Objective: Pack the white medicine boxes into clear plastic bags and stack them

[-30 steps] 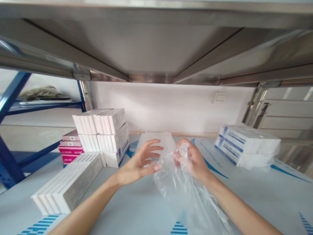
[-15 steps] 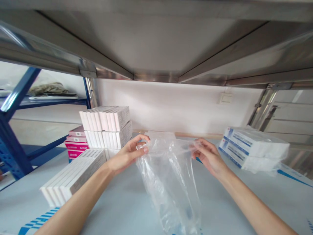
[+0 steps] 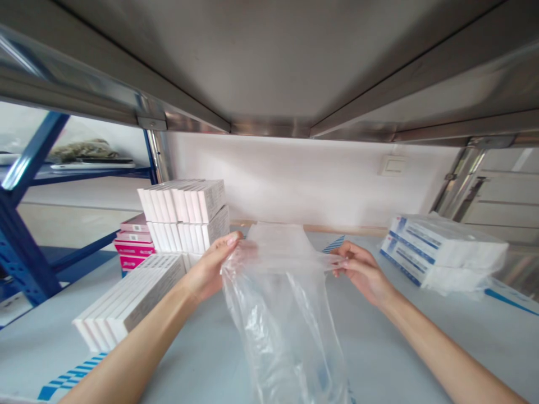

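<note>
A clear plastic bag (image 3: pixel 286 320) hangs between my two hands, its mouth at the top and its body draping down toward the front. My left hand (image 3: pixel 214 264) grips the left side of the mouth, with the thumb on the outside and the other fingers partly behind the film. On the other side, my right hand (image 3: pixel 357 269) pinches the right edge between thumb and fingers. Directly behind the bag's mouth lies a pile of flat, whitish translucent sheets or bags (image 3: pixel 278 233) near the wall.
White boxes (image 3: pixel 189 219) stand stacked at left, with a row of white boxes (image 3: pixel 130 297) before them and pink boxes (image 3: pixel 135 247) beside. Film-wrapped white and blue packs (image 3: pixel 446 247) sit at right. A metal shelf (image 3: pixel 269 67) hangs low overhead. A blue rack (image 3: pixel 25 247) stands far left.
My left hand has shifted slightly left and reaches into the bag's edge more. The mouth is stretched wider and the bag's body has swung a little left.
</note>
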A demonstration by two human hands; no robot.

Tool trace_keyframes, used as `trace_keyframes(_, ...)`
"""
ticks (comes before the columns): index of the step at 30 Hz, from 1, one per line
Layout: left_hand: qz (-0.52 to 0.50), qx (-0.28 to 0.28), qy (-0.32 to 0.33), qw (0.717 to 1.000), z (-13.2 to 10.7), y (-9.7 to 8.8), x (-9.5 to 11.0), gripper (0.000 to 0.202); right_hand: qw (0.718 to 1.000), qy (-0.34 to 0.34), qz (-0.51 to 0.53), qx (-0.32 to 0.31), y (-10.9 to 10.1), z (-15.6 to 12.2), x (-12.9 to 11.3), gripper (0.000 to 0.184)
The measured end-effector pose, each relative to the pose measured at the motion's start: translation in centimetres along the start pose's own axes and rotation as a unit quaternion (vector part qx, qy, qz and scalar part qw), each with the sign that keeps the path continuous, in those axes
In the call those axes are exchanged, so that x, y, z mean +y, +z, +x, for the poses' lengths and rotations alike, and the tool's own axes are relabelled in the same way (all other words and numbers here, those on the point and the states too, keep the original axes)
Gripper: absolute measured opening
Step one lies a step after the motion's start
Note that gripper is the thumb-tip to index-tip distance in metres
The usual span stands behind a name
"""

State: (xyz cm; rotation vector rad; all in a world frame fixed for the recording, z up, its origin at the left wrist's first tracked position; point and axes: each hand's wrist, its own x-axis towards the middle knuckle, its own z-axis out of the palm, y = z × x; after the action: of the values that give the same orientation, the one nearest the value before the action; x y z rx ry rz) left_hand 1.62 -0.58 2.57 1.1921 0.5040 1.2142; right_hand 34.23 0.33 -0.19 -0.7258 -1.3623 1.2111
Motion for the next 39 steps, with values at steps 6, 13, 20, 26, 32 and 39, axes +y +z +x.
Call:
trace_keyframes(6, 0.342, -0.082, 0.061, 0.934, 0.5, -0.5, 0.5, 0.043, 0.996, -0.018, 0.072, 0.046, -0.3, -0.1, -1.3, 0.013)
trace_keyframes(13, 0.391, -0.088, -0.014, 0.916, 0.6, -0.8, 0.4, 0.027, 0.994, -0.054, 0.039, 0.092, -1.5, 0.2, -1.7, 0.017)
trace_keyframes(20, 0.152, 0.012, -0.004, 0.988, 0.9, 0.2, -0.8, 0.043, 0.985, 0.012, 0.076, 0.152, 0.6, 0.7, 0.4, 0.036)
trace_keyframes(26, 0.062, 0.084, 0.005, 0.995, 1.4, 0.0, -1.5, 0.043, 0.986, 0.092, -0.018, -0.139, 2.5, -1.2, 0.6, 0.057)
trace_keyframes(32, 0.037, 0.026, 0.033, 0.998, 1.3, 0.0, -2.3, 0.081, 0.968, 0.02, -0.179, -0.175, 3.0, -1.8, 1.1, 0.021)
trace_keyframes(39, 0.514, -0.063, 0.243, 0.82, 0.0, 0.8, -3.2, 0.047, 0.988, -0.007, -0.152, -0.035, 2.9, -1.4, 2.1, 0.024)
